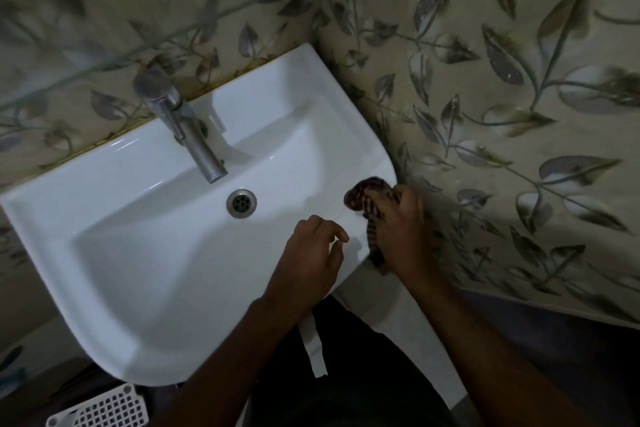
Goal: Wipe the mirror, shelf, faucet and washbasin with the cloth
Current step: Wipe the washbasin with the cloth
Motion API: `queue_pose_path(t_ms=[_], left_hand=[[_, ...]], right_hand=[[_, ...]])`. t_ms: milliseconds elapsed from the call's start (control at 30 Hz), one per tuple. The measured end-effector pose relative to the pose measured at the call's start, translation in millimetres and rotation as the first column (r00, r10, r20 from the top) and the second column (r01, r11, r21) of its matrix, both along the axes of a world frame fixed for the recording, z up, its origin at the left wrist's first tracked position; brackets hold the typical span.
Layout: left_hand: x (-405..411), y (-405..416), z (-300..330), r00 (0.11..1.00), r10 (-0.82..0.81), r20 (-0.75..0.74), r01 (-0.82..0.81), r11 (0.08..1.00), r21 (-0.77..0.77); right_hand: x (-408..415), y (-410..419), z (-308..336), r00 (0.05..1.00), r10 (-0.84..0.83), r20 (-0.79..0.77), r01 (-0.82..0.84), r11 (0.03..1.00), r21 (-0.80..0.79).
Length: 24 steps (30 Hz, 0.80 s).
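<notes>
A white washbasin (145,225) fills the middle of the view, with a metal faucet (187,128) at its back and a drain (241,203) below the spout. My right hand (401,232) grips a dark striped cloth (363,199) against the basin's right rim. My left hand (311,256) hovers over the front right of the bowl with loosely curled fingers and holds nothing. A glass shelf (194,24) runs along the wall above the faucet. No mirror is in view.
Leaf-patterned tiles (519,114) cover the walls behind and to the right of the basin. A white perforated basket (104,409) stands on the floor under the basin's front left. My dark trousers with a white drawstring (313,347) are below the front rim.
</notes>
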<state>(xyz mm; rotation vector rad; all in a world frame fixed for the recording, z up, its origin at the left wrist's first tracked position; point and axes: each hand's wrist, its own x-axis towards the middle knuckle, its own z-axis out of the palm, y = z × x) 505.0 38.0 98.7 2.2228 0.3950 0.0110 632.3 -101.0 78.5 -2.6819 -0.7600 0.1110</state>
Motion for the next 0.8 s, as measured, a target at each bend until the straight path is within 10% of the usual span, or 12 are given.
queue_pose_path(t_ms=[667, 800], left_hand=[[16.7, 11.0, -4.1, 0.968, -0.015, -0.249, 0.000, 0.998, -0.059], [20.5, 5.7, -4.2, 0.942, 0.181, -0.284, -0.235, 0.957, -0.170]], right_hand=[[91.0, 83.0, 10.0, 0.921, 0.334, 0.199, -0.261, 0.910, -0.321], [77.2, 79.4, 8.9, 0.854, 0.488, 0.183, -0.378, 0.822, -0.427]])
